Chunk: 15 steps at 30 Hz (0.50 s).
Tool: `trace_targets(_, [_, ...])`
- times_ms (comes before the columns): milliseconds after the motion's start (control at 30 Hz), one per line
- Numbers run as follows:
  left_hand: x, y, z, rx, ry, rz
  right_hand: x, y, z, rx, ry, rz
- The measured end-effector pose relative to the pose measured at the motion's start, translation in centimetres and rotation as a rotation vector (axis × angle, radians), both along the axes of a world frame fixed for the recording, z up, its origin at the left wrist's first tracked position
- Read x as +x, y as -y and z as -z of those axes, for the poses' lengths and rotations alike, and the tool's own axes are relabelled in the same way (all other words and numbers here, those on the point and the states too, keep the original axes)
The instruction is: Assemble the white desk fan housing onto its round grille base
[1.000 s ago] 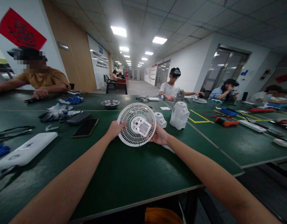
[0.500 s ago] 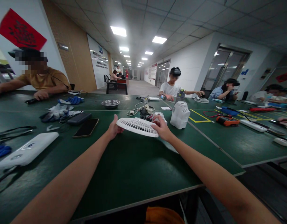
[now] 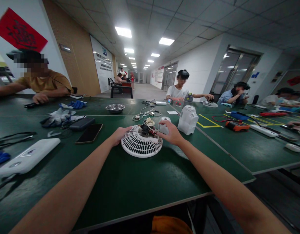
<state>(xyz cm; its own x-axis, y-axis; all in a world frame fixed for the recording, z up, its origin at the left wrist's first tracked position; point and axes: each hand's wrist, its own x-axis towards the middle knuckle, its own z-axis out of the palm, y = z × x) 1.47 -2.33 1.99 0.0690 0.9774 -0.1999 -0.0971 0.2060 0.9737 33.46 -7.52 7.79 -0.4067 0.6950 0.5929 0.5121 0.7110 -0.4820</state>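
A round white fan grille [image 3: 141, 147] with slots faces up over the green table, and a dark motor with red wires [image 3: 148, 130] sits at its far part. My left hand [image 3: 120, 135] grips the grille's left rim, its fingertips partly hidden. At the right side, my right hand [image 3: 171, 132] has its thumb and fingers around the edge near the motor. Just behind my right hand is a small white round part [image 3: 165, 125]. A tall white plastic housing [image 3: 188, 120] stands upright to the right of it.
On the left of the green table [image 3: 140, 182] lie a phone [image 3: 89, 133], a dark power bank [image 3: 82, 124], gloves [image 3: 58, 117] and a white device [image 3: 28, 156]. A metal bowl [image 3: 115, 108] sits farther back. An orange meter [image 3: 237, 126] lies right. People sit across.
The grille has tilted from nearly edge-on to showing its slotted face and has come lower and nearer. The motor now shows on it. Both hands still hold its sides.
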Motion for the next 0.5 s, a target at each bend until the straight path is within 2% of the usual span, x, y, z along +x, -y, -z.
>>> trace_targets(67, [-0.1, -0.3, 0.3, 0.019, -0.037, -0.006, 2.0, -1.1, -0.7, 0.196, -0.07, 0.247])
trace_targets(133, [-0.2, -0.4, 0.5, 0.037, -0.054, -0.007, 4.7, -2.4, -1.2, 0.364, -0.146, 0.57])
trace_targets(167, [-0.2, -0.4, 0.5, 0.042, -0.061, -0.009, 6.2, -3.1, -1.2, 0.406, -0.166, 0.709])
trace_targets(233, [-0.1, -0.3, 0.5, 0.05, -0.069, -0.017, 9.1, -4.5, -0.7, 0.388, -0.168, 0.903])
trace_targets(300, [0.0, -0.2, 0.4, 0.054, -0.071, -0.023, 11.5, -5.7, 0.3, 0.283, -0.163, 0.968])
trace_targets(367, [0.1, -0.1, 0.3, 0.064, -0.068, -0.021, 13.1, -6.6, 1.6, 0.113, -0.18, 0.909])
trace_targets(500, [0.0, 0.0, 0.4, 0.078, -0.075, -0.006, 14.4, -7.8, 3.4, -0.221, -0.251, 0.922])
